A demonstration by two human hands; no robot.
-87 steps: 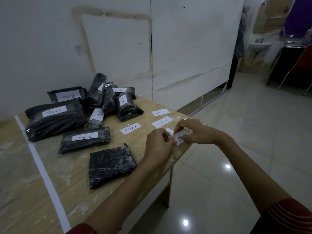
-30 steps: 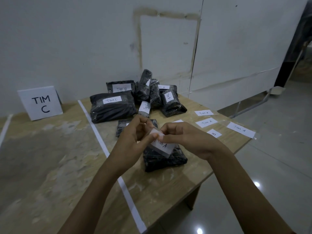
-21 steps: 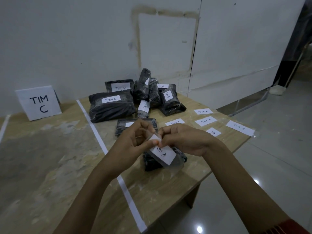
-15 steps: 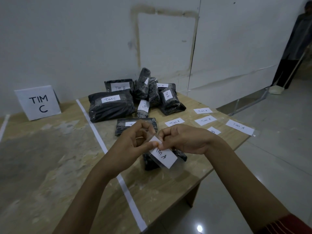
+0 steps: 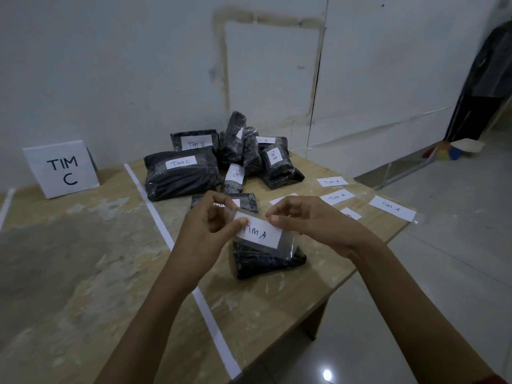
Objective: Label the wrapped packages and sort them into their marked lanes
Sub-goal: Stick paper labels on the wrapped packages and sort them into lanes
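A white paper label reading "TIM A" (image 5: 260, 231), backed by clear tape, hangs in the air between my hands. My left hand (image 5: 206, 231) pinches its left end and my right hand (image 5: 307, 221) pinches its upper right edge. Just below it lies a small black wrapped package (image 5: 266, 260) with no label, near the table's front right. Behind my hands sits another flat black package (image 5: 243, 202). A pile of labelled black packages (image 5: 235, 153) stands at the back, marked "TIM C" and "TIM B".
Loose "TIM A" labels (image 5: 392, 207) lie along the table's right edge. A white tape line (image 5: 155, 217) splits the wooden table (image 5: 83, 259) into lanes. A "TIM C" sign (image 5: 62, 169) leans on the wall at the back left. Tiled floor lies to the right.
I carried the label from the table's right edge to above the unlabelled package. Over the last second my hands pulled it out flat, so "TIM A" now reads fully.
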